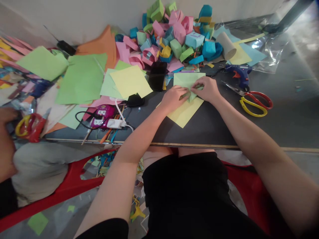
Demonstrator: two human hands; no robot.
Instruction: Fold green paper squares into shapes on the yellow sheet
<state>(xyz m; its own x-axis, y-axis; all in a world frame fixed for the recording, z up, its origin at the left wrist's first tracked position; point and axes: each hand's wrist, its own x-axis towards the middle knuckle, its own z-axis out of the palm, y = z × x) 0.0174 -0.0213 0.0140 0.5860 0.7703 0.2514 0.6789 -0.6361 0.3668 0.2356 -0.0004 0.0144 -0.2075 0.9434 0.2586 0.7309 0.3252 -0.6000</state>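
Note:
Both of my hands are at a sheet of pale green paper (185,78) in front of me on the table. My left hand (175,97) has its fingers curled on the paper's left side. From the right, my right hand (206,88) pinches the paper between thumb and fingers. Part of the sheet stands up, folded, between the two hands; the fingertips hide some of the fold. Beneath lies a yellow sheet (183,116), its corner pointing toward me. Scissors (254,99) with red and yellow handles and a blue glue gun (240,73) lie to the right.
Small folded paper boxes (174,36) are heaped at the back. On the left are green sheets (81,78), a phone (158,75), a purple power strip (102,116) and other scissors (31,126) near another person's arm (6,146). A cardboard tube (226,45) lies behind the glue gun.

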